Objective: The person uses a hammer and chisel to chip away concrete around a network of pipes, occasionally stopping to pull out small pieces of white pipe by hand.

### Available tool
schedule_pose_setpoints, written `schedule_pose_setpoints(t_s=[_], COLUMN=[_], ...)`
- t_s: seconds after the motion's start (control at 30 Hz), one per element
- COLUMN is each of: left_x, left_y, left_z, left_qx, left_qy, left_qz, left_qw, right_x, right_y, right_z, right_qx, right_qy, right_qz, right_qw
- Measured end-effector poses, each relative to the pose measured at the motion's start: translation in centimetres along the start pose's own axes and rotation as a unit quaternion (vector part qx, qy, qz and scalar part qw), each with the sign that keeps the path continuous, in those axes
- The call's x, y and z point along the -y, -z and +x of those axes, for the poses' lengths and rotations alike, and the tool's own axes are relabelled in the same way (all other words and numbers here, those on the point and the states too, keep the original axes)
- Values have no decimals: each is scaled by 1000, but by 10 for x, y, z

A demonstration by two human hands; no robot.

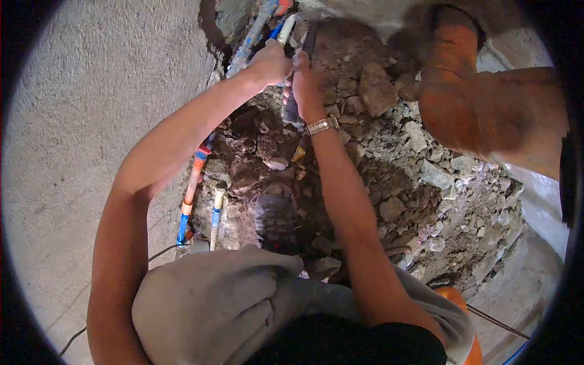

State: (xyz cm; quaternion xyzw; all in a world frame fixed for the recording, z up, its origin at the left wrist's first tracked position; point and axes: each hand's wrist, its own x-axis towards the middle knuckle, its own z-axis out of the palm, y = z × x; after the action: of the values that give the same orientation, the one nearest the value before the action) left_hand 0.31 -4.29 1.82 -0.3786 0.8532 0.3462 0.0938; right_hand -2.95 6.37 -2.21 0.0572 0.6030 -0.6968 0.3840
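Note:
At the top of the head view, my left hand [271,62] is closed around a pale, whitish pipe [286,30] beside the wall. Just right of it, my right hand [304,88], with a metal-banded watch [322,125] at the wrist, is wrapped round a dark, long object [292,112] that I cannot identify clearly. Its upper end reaches up past my fingers. A bluish-grey pipe [246,47] runs left of my left hand, with a blue piece partly hidden behind the pale pipe.
Broken stones and soil [389,176] spread right of my arms. A large orange pipe elbow [453,109] stands at the upper right. Thinner pipes with blue bands [190,198] [216,218] rise by the rough wall [109,79]. A black cable [161,252] lies lower left.

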Motion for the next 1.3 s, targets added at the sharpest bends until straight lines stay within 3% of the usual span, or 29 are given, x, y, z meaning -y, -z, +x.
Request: schedule_pose_setpoints(t_s=[0.07, 0.13, 0.2, 0.23, 0.33, 0.37, 0.47, 0.57, 0.8, 0.9, 1.0, 1.07, 1.17, 1.3], left_x=[0, -1, -8, -14, -14, -10, -6, -6, -12, -7, -6, -3, -5, 0], left_y=[-4, -5, 3, 4, 3, -3, -7, -2, 1, -3, -6, -4, -5, -10], left_z=[3, 6, 14, 17, 29, 37, 36, 37, 35, 38, 42, 47, 40, 48], left_qx=[-21, -45, 55, 68, 66, 32, 64, 72, 77, 93, 54, 97, 68, 32], left_qy=[5, 12, 70, 135, 175, 180, 158, 153, 171, 147, 123, 13, 46, 38], left_qz=[-11, -23, -170, -218, -282, -278, -299, -269, -235, -209, -184, 18, -41, -36], left_qw=[1000, 999, 981, 964, 941, 943, 939, 948, 954, 962, 974, 995, 996, 998], right_x=[1, 1, 9, 12, 22, 25, 17, 17, 12, 17, 28, 21, 25, 16], right_y=[11, 14, 15, 16, 15, 14, 17, 15, 11, 8, 12, 17, 11, 7], right_z=[7, 9, 10, 5, -6, -8, 2, -13, -5, -8, -12, -8, -21, -7], right_qx=[84, 77, 73, 79, 77, 67, 84, 38, 44, 22, 66, 65, 10, -1], right_qy=[-10, -4, 7, -11, -25, -26, -8, 47, 52, 41, -24, -9, 44, 11], right_qz=[-34, -31, -28, -21, -26, -40, -40, -8, -4, -27, -50, 4, 6, -31], right_qw=[996, 997, 997, 997, 996, 997, 996, 998, 998, 999, 996, 998, 999, 999])
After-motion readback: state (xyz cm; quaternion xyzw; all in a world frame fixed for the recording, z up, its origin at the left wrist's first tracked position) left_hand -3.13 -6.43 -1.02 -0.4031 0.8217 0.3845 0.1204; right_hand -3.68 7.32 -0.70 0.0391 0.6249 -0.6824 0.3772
